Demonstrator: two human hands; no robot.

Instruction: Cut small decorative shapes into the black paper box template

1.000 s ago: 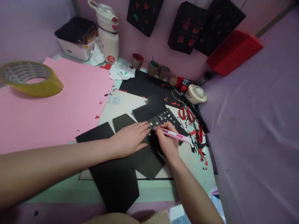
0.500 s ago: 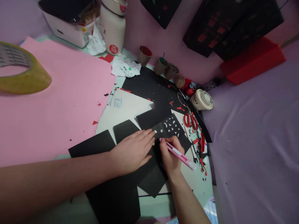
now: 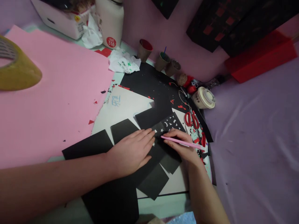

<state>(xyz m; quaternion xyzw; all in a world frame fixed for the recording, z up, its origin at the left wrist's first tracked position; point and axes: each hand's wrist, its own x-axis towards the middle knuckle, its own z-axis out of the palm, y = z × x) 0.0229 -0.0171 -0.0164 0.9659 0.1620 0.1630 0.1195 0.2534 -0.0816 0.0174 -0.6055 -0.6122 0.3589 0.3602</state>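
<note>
My left hand [image 3: 133, 151] lies flat with fingers stretched out, pressing down a black paper sheet [image 3: 112, 186] that has small star and crescent cut-outs [image 3: 170, 123]. Just to its right, my right hand [image 3: 183, 147] is closed around a pink craft knife [image 3: 184, 142], held nearly level, its tip at the paper next to my left fingertips. The black sheet rests on a pale cutting board [image 3: 123, 105].
Red scissors [image 3: 191, 119] and red and black paper scraps lie right of the board. A round white tub [image 3: 204, 98], paper cups [image 3: 144, 49], a white bottle [image 3: 109, 21], crumpled tissue [image 3: 123, 63], pink paper [image 3: 51, 93] and a tape roll [image 3: 16, 68] surround it.
The view tilted down and closer. My right hand turned the pink knife from a steep slant to nearly level, and its wrist swung out to the right. My left hand stayed on the paper.
</note>
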